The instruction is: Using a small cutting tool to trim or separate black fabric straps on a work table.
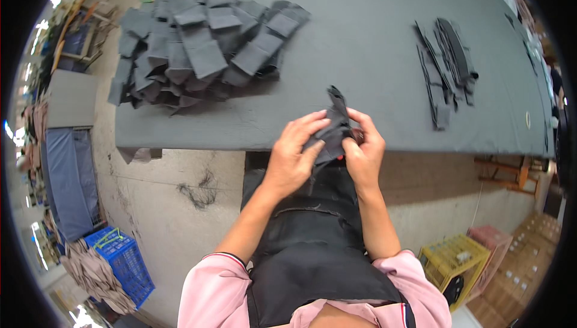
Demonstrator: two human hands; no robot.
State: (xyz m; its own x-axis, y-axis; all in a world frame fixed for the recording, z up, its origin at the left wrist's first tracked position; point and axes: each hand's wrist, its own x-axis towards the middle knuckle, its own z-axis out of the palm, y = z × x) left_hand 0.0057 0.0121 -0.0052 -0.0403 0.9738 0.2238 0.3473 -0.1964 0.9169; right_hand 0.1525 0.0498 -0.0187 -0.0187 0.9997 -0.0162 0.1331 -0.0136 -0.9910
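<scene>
Basically both hands pinched on dark fabric piece [332,128] at the table [372,57] edge: left hand [293,158] underneath, right hand [362,151] beside; looks soft, light, floppy, so grip edges

Single head-worn fisheye view, looking steeply down, near the table [372,45] edge, floor below

Long grey-covered table [372,45] over pale concrete floor [174,208]; blue crate [123,262] lower left, yellow crate [454,262] and wooden stool [505,172] right; daylight from left.
</scene>
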